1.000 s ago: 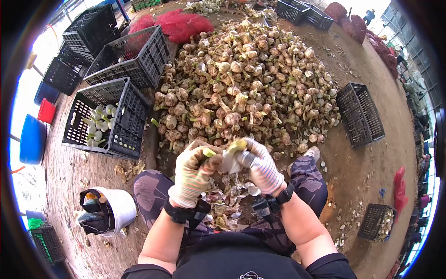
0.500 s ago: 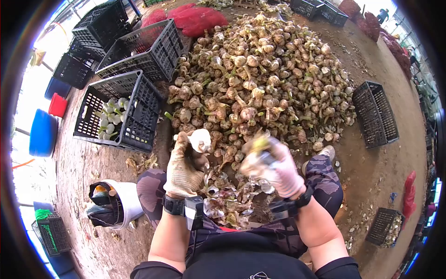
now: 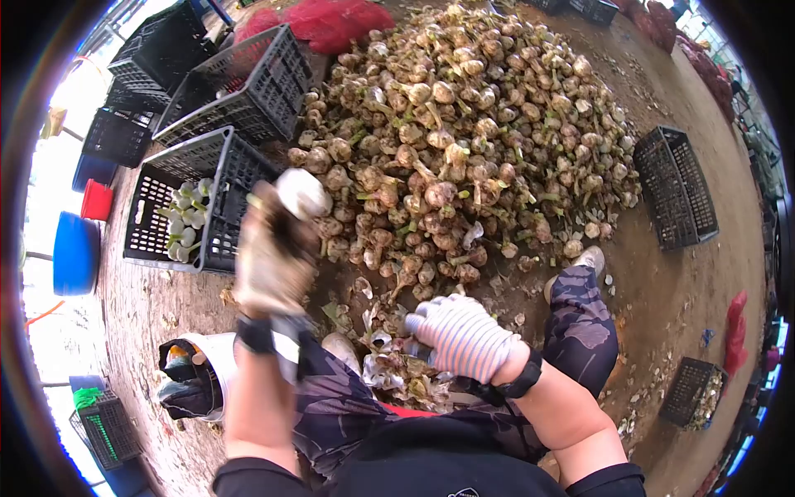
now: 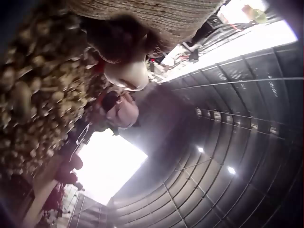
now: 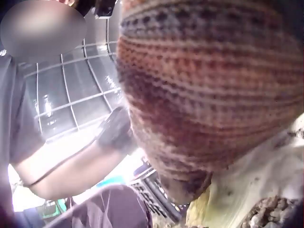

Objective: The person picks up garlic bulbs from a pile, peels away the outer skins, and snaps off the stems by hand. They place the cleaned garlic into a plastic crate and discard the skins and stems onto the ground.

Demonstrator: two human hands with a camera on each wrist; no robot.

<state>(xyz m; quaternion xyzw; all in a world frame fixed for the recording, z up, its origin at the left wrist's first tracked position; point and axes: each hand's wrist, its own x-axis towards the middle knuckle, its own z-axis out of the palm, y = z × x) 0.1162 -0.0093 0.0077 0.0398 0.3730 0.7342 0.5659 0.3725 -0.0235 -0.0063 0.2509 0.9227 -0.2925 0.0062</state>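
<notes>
My left hand (image 3: 277,248), in a soiled striped glove and blurred in the head view, holds a peeled white garlic bulb (image 3: 302,194) between the big black crate and the pile. In the left wrist view, the white bulb (image 4: 127,75) sits at the dark glove fingertips. Over the ground litter my right hand (image 3: 464,335), in a striped glove, has bent fingers. A pale garlic peel (image 5: 232,202) with a yellowish edge shows right at its fingertips in the right wrist view; from above, the hand hides it. Several peeled bulbs (image 3: 186,217) lie in the black crate (image 3: 228,207).
A large pile of unpeeled garlic (image 3: 472,141) is ahead. Loose skins (image 3: 389,369) lie between my legs. A white bucket (image 3: 217,364) stands at the left knee, with another black crate (image 3: 675,189) to the right and a blue tub (image 3: 76,253) far left.
My hands have come apart. The left hand has carried the white bulb left and up toward the crate, while the right hand has dropped lower over the loose skins.
</notes>
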